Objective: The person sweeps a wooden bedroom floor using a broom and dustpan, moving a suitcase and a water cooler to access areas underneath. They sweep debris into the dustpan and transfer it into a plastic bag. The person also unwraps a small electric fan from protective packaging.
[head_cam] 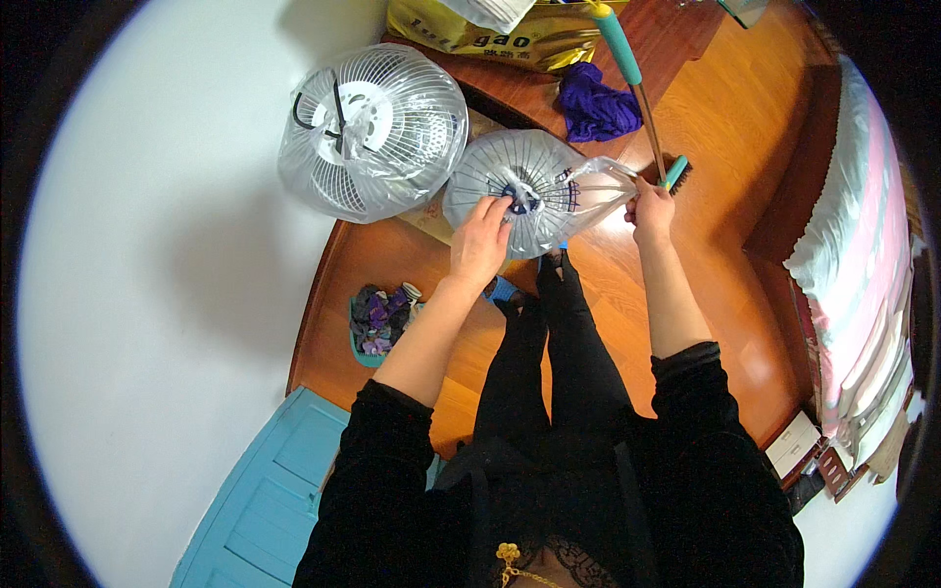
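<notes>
A fan head with a wire grille and a dark blue hub sits inside a clear plastic bag in front of me. My right hand grips the bag's gathered plastic and stretches it out to the right. Against the fan's front, near the hub, rest the fingertips of my left hand; whether they pinch the plastic cannot be seen. Just to the left, a second fan, white, is wrapped in clear plastic with a black tie over its front.
Behind stands a wooden cabinet with a yellow bag and a purple cloth. A teal-handled brush is near my right hand. A basket of clothes sits at left on the wooden floor. Bedding lies right; a blue door, lower left.
</notes>
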`<act>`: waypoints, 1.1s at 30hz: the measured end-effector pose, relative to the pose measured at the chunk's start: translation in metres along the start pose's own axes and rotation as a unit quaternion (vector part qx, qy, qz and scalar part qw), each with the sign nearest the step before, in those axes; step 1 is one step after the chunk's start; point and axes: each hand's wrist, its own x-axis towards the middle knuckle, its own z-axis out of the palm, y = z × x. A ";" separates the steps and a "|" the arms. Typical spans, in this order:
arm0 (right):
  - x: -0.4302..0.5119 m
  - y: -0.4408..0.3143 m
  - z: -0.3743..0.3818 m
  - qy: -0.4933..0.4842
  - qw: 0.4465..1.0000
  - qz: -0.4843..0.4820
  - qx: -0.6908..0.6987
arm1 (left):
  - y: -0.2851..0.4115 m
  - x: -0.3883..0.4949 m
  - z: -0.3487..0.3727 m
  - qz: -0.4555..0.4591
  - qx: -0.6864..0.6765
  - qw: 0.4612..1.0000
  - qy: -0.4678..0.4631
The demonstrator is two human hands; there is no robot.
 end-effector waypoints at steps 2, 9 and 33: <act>0.008 0.011 -0.007 0.025 0.999 0.006 -0.031 | -0.007 -0.001 0.000 0.020 0.033 0.999 -0.005; -0.052 -0.003 0.018 -0.047 0.786 -0.552 -0.276 | -0.028 -0.022 -0.021 0.003 0.070 0.996 0.060; -0.063 0.016 0.031 -0.119 0.762 -0.411 -0.486 | -0.001 -0.056 -0.025 0.011 -0.025 0.997 -0.075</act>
